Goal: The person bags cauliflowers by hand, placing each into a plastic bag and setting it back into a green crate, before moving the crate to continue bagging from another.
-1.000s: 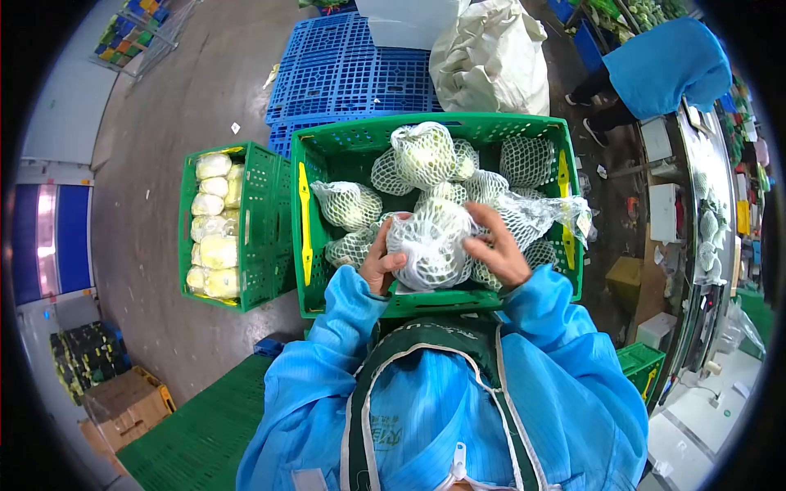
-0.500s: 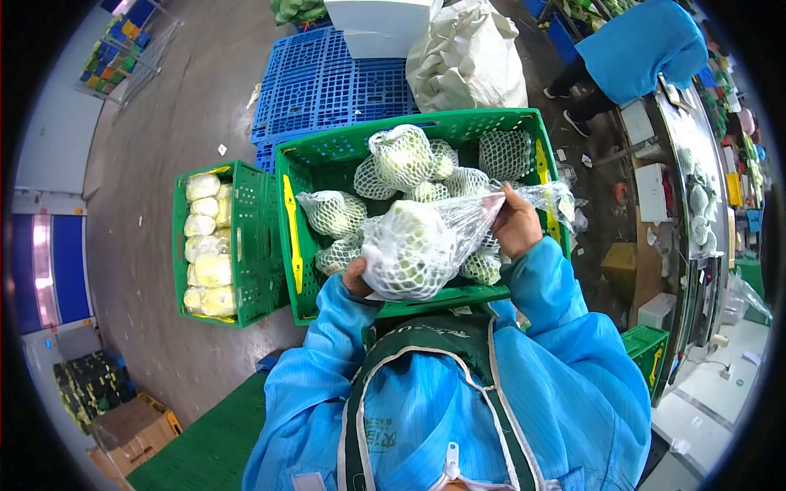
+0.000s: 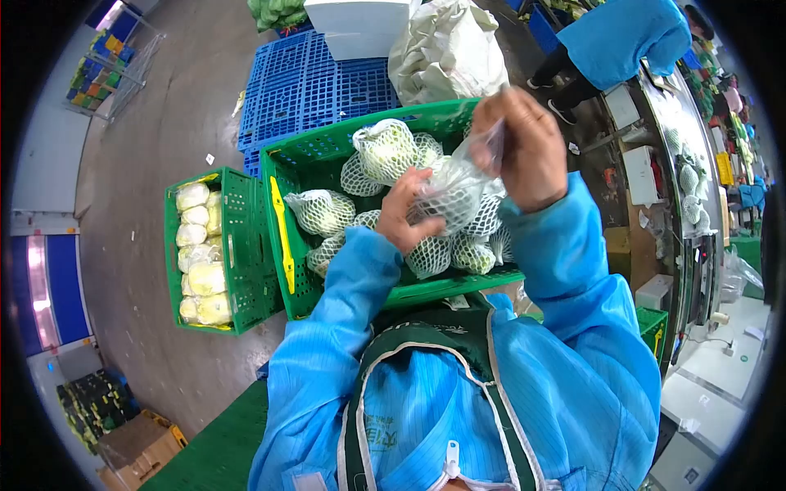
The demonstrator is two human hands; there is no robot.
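A round pale-green vegetable (image 3: 449, 199) in a white foam net sits inside a clear plastic bag (image 3: 485, 153), over the large green crate (image 3: 282, 245). My left hand (image 3: 407, 214) grips its left side with curved fingers. Above and to the right, my right hand (image 3: 530, 147) is closed on the bag's gathered plastic and is slightly blurred. Similar netted vegetables, among them one (image 3: 385, 151) at the back and another (image 3: 321, 213) at the left, fill the crate. My right hand and the bag hide part of the crate's right side.
A smaller green crate (image 3: 234, 270) holding pale wrapped vegetables stands at the left. Behind are blue pallets (image 3: 286, 98), a white box (image 3: 360, 29) and a big white sack (image 3: 449, 53). A co-worker in blue (image 3: 622, 41) leans over a long bench (image 3: 684, 155) at the right.
The bagged vegetable has shifted right and up. My left hand has moved from its lower left to over its left side. My right hand has risen with the bag's plastic.
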